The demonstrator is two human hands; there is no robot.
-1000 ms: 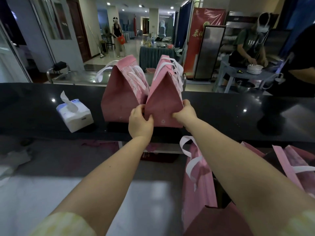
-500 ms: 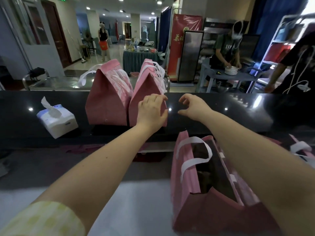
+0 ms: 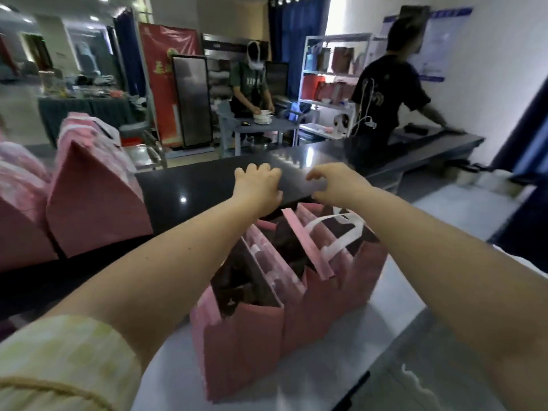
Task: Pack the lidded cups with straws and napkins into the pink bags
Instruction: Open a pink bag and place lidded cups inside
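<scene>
Right now both my hands hover empty in the middle of the frame, over the near edge of the dark counter. My left hand has its fingers loosely curled downward with nothing in them, and my right hand is slack and half spread, gripping nothing either. Below my forearms, at lower centre, the open pink bags stand pressed side by side on the pale worktop, mouths gaping. Their insides are dark and blurred, so I cannot tell whether the lidded cups are in them. The closed pink bags sit at the left of the frame on the dark counter, touching each other. The trouble I see is my own arms: they cross right above the open mouths, and the white handles loop up just under my right forearm. If I drop a wrist carelessly, I think I could snag a loop and drag a bag over, and those soft walls would hardly keep a cup upright. A careless swing to the left could likewise knock the closed ones.
</scene>
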